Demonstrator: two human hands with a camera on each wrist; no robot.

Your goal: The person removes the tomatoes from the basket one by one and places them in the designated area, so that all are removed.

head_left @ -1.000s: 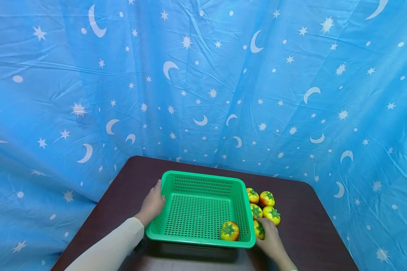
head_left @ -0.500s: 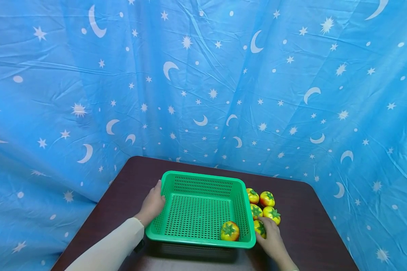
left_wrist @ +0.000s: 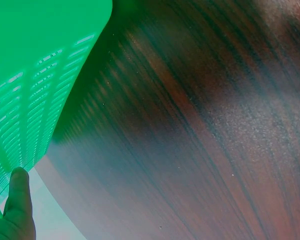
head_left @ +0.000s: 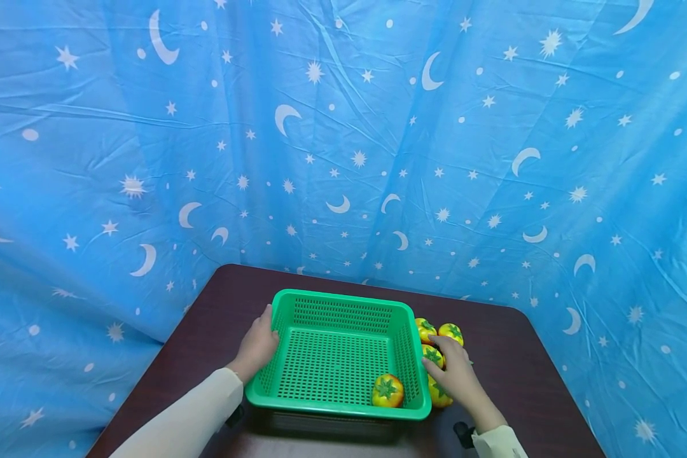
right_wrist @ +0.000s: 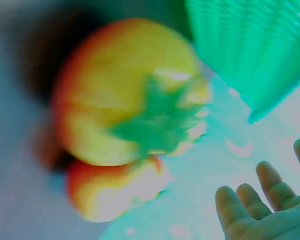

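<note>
A green plastic basket (head_left: 338,407) with slotted walls stands on the table, and one yellow-red tomato (head_left: 387,390) with a green leafy top lies in its front right corner. My left hand (head_left: 257,343) holds the basket's left rim; in the left wrist view a single digit (left_wrist: 20,195) shows by the slotted wall. Over the tomatoes right of the basket is my right hand (head_left: 455,372), its fingers spread and holding nothing. Beneath it, a front tomato (head_left: 438,393) and a middle tomato (head_left: 432,356) are partly covered. In the right wrist view, fingers (right_wrist: 232,210) stand apart from a blurred tomato (right_wrist: 125,90).
Two more tomatoes lie farther back, a left one (head_left: 425,330) near the basket wall and a right one (head_left: 451,332). The dark brown table (head_left: 509,356) has rounded far corners. A blue curtain (head_left: 343,159) with moons and stars surrounds it.
My right hand has left the front tomato and moved farther back over the middle ones. That front tomato has stayed on the table. Left hand and basket are unmoved.
</note>
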